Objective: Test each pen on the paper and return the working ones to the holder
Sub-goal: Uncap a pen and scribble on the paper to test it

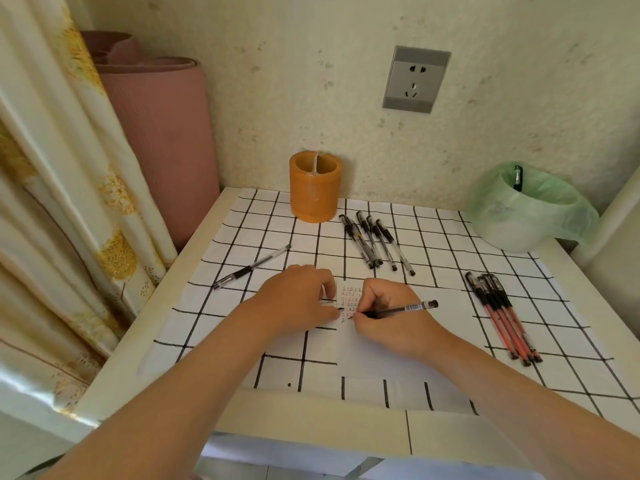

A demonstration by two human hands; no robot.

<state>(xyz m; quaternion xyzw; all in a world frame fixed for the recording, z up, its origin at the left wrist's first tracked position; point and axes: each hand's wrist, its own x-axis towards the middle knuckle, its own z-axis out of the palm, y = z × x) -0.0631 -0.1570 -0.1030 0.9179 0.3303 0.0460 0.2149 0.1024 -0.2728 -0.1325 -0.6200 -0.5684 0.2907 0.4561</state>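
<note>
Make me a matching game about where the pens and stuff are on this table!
Things:
1. orange holder
2. red pens
3. black pen in the right hand
4. bin with the green bag

Places:
A. lying together, right of the paper
B. back right corner, one pen inside
C. tip at the marks on the paper
D. back middle, by the wall

Pairs: 1-D, 2-A, 3-C, 4-B
</note>
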